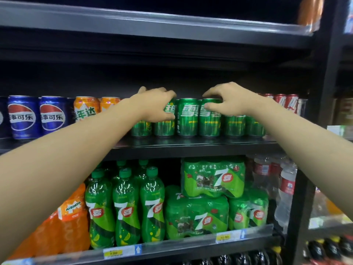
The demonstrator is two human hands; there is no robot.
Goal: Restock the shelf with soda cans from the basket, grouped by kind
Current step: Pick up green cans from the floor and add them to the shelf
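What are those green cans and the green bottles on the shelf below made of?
Green cans: probably thin metal; glossy printed sides, silvery rims. Green bottles: apparently clear-tinted plastic; light shines through, screw caps on top.

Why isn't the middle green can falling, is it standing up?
Upright: the green can stands on the shelf, top rim up.

green bottles, shrink-wrapped packs, water bottles
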